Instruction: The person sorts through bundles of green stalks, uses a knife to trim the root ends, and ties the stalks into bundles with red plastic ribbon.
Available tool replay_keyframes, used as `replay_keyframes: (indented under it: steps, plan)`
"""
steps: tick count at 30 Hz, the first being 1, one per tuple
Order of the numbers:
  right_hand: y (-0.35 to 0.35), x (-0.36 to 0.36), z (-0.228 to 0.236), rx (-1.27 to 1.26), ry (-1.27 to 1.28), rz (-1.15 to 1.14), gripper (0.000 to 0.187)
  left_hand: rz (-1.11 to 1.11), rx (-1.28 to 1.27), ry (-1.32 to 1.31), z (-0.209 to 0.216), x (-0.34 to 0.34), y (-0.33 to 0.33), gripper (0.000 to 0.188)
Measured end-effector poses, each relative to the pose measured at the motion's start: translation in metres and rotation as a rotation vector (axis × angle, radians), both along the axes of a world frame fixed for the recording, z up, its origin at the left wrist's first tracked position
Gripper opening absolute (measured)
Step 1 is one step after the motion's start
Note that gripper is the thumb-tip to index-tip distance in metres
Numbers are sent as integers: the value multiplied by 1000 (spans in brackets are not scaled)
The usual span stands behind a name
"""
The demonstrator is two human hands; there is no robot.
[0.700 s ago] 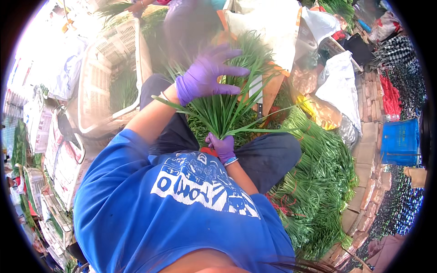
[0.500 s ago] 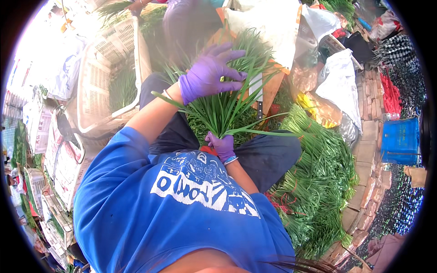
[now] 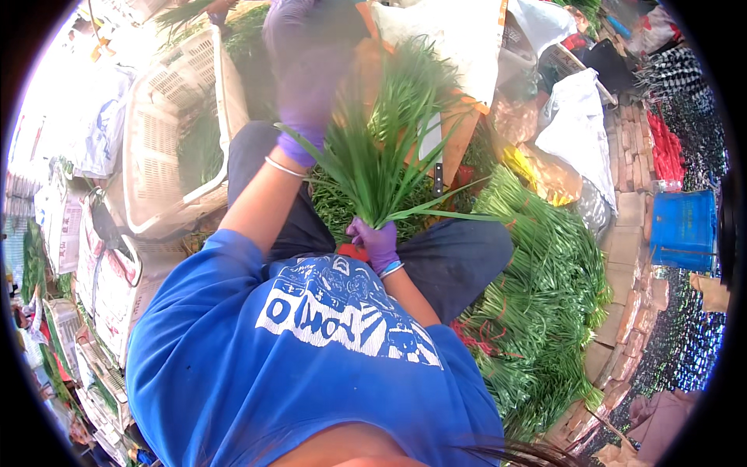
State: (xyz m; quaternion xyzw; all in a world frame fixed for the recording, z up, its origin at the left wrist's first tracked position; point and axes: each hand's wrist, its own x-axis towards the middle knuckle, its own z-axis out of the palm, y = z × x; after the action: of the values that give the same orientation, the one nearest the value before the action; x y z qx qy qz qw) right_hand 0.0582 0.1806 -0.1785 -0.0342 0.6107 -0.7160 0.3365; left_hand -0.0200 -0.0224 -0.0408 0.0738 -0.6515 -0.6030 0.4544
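Note:
In a purple glove, my right hand (image 3: 377,244) is closed round the lower end of a fanned bunch of long green garlic chives (image 3: 373,183) at my lap. The leaves spread up and away from me, with a few sticking out to the right. My left hand (image 3: 311,97), gloved too, is raised beside the tips on the left. Motion smears its fingers. Beyond the bunch lies a knife (image 3: 429,144) with a black handle, on an orange-brown board (image 3: 459,140). More loose chives (image 3: 331,206) lie between my legs.
To my right is a large pile of chive bundles (image 3: 537,311) with red ties. A cream plastic crate (image 3: 134,171) holding greens stands at the left. A blurred person (image 3: 303,39) is across from me. White sacking (image 3: 443,47) lies far ahead, and a blue container (image 3: 683,233) stands at far right.
My left hand has moved left and away from me, off the leaf tips, and is now blurred. My right hand keeps its grip, and the leaves stand more upright.

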Motion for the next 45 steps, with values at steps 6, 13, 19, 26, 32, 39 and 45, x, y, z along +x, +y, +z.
replay_keyframes:
  steps: [6, 13, 19, 26, 32, 39, 45]
  plan:
    - [57, -57, 52, -432, -183, -710, 38, -10, -32, 16, 13, 50, -60, 17]
    - [145, -157, 122, -1174, 325, -479, 40, 184, -165, -382, 2, 115, -96, 16]
    - [94, -242, 95, -273, 540, -1108, 11, 258, -38, -366, 6, 151, -127, 17]
    - [-48, -185, -55, 228, -274, -683, 19, 427, -279, -640, -2, 215, -142, 25]
    - [-78, -189, -60, 519, 103, -636, 33, 429, -229, -678, -24, 241, -153, 19]
    - [-56, -213, -60, 521, -288, -280, 90, 399, -100, -739, -45, 237, -163, 17]
    - [-43, -224, -26, 326, -442, -234, 38, 446, 85, -718, -46, 235, -165, 20]
